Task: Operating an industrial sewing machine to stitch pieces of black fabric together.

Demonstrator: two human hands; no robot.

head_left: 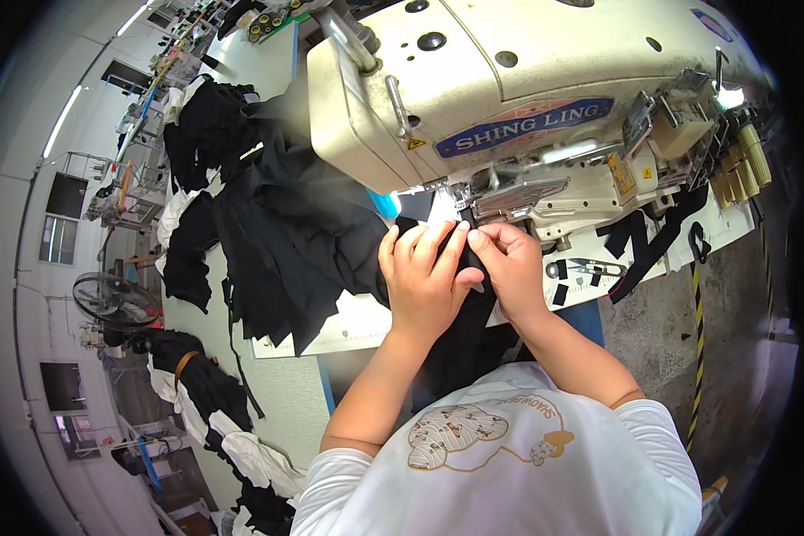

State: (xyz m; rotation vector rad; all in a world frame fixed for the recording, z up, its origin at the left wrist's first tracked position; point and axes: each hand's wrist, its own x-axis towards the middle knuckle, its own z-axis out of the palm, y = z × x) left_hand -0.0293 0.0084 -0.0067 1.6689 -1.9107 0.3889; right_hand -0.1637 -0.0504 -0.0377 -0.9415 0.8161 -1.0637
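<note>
Black fabric lies in folds left of a cream industrial sewing machine, and part of it runs under the needle area. My left hand rests on this cloth with its fingers stretched out and slightly apart, fingertips close to the presser foot. Beside it, my right hand pinches the edge of the black fabric between thumb and forefinger. The two hands nearly touch. A strip of the cloth hangs down between my forearms toward my lap. The exact spot under the needle is partly hidden by fingertips and glare.
Small thread snips and black fabric scraps lie on the table right of my hand. Cream thread cones stand at the machine's far right. More black and white garments are heaped at left, near a standing fan.
</note>
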